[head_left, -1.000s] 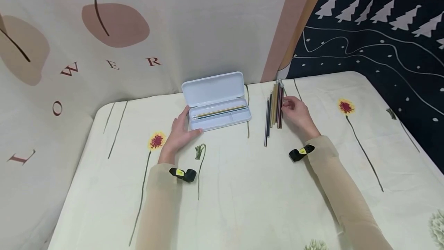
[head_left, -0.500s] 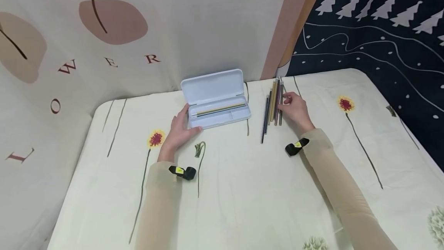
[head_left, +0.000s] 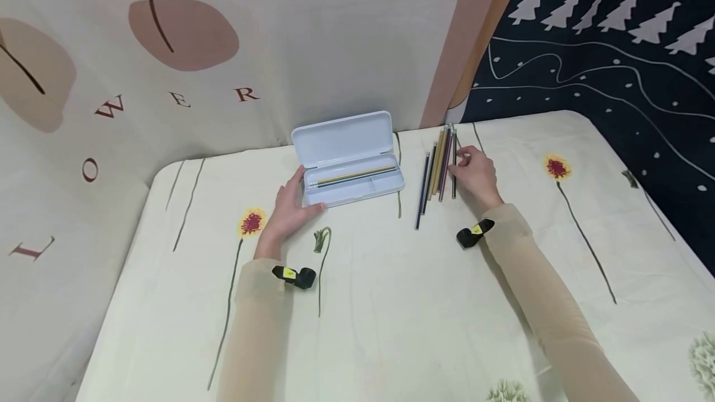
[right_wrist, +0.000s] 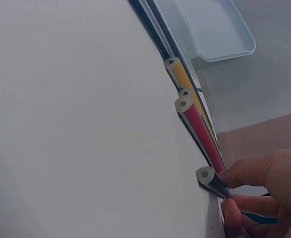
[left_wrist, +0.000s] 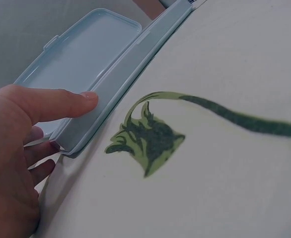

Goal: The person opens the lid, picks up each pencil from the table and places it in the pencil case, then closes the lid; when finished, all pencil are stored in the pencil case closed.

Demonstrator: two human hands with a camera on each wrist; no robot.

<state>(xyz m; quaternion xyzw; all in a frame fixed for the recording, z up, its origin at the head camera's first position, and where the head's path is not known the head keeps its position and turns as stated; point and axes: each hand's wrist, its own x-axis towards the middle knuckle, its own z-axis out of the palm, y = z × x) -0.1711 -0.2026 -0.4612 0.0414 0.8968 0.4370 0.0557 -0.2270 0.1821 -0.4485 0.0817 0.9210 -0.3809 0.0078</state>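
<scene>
A pale blue pencil case (head_left: 343, 141) stands with its lid up against the wall cloth, a few pencils (head_left: 354, 177) lying inside. My left hand (head_left: 288, 213) grips the case's left end; in the left wrist view the thumb (left_wrist: 61, 103) lies along the front wall and the other fingers bend round the end. On the right, a dark pencil (head_left: 454, 182) is pinched between the thumb and fingers of my right hand (head_left: 478, 177). It stands slightly apart from a row of pencils: a red-purple pencil (right_wrist: 203, 131), yellow ones (right_wrist: 184, 79) and dark blue ones (head_left: 421, 194).
A white cloth with printed flowers (head_left: 252, 222) covers the table (head_left: 380, 303). Behind it hangs a pale wall cloth (head_left: 346, 36), and a dark cloth with printed trees (head_left: 586, 73) hangs at the right. The row of pencils reaches the table's back edge.
My right hand has shifted slightly left, and the pencils have spread out leftward. The dark pencil now shows a gap from the red-purple one. My left hand stays on the case.
</scene>
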